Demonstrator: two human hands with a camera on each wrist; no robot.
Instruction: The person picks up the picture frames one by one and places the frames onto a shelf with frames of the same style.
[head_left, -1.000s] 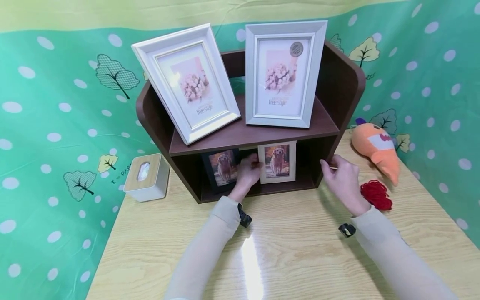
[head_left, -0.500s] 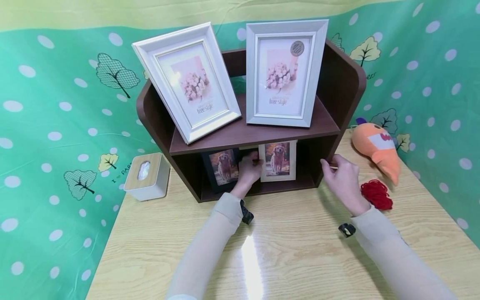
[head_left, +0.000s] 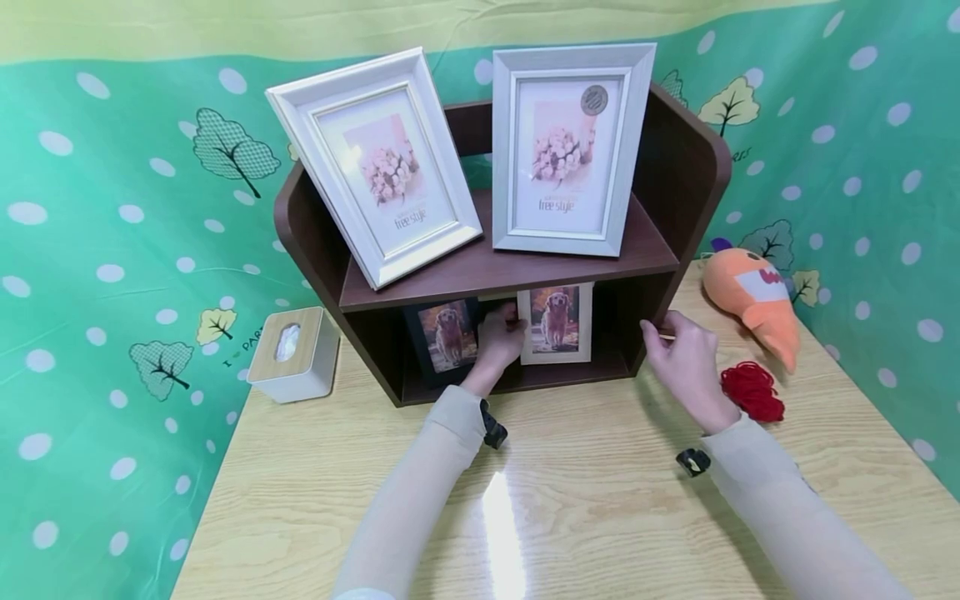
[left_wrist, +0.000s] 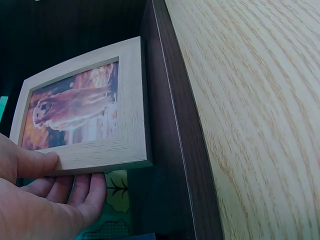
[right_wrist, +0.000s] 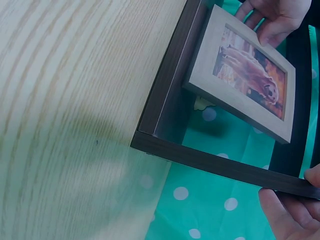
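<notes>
My left hand [head_left: 498,340] reaches into the lower compartment of a dark brown two-tier shelf [head_left: 510,283]. It holds a small cream photo frame [head_left: 557,323] by its left side, thumb on the front and fingers behind, as the left wrist view shows. A picture of a golden dog fills the frame, which stands upright. To the left of that hand, a black photo frame [head_left: 429,354] with a similar dog picture leans inside. My right hand [head_left: 681,360] grips the front edge of the shelf's right side panel [right_wrist: 220,167], thumb and fingers on opposite sides.
On the upper tier stand a tilted white photo frame [head_left: 408,267] and an upright pale grey one [head_left: 555,242]. A tissue box [head_left: 303,371] sits left of the shelf. To the right lie an orange plush toy [head_left: 738,279] and red yarn [head_left: 752,392] on the wooden table [head_left: 585,483].
My left hand has shifted very slightly right with the cream photo frame. My right hand stays at the side panel.
</notes>
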